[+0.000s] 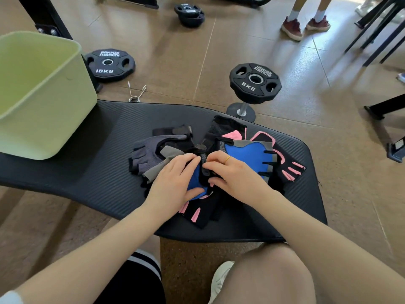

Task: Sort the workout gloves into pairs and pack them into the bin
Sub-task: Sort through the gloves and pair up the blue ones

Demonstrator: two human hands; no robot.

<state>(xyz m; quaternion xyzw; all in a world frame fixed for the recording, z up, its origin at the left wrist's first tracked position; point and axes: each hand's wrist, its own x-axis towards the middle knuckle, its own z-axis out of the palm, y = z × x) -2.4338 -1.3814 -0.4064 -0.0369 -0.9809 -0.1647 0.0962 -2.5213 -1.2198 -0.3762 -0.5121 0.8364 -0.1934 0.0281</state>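
Observation:
Several fingerless workout gloves lie heaped on a black ribbed mat (98,172). A blue-palmed glove (245,155) lies at the centre right. A second blue glove (195,183) is under my hands. My left hand (173,181) grips its blue palm. My right hand (230,172) pinches its black wrist strap (203,160). A grey glove (149,154) lies to the left, black-and-pink gloves lie at the right (289,170) and in front (201,212). The pale green bin (43,95) stands on the mat's left end, and nothing shows inside it.
Black weight plates lie on the brown floor: a 10 kg one (109,64) behind the bin, a 5 kg one (255,83) on a short post past the mat, more (190,13) farther back. A spring clip (136,93) lies near the mat's edge. Another person's feet (304,26) stand at the top right.

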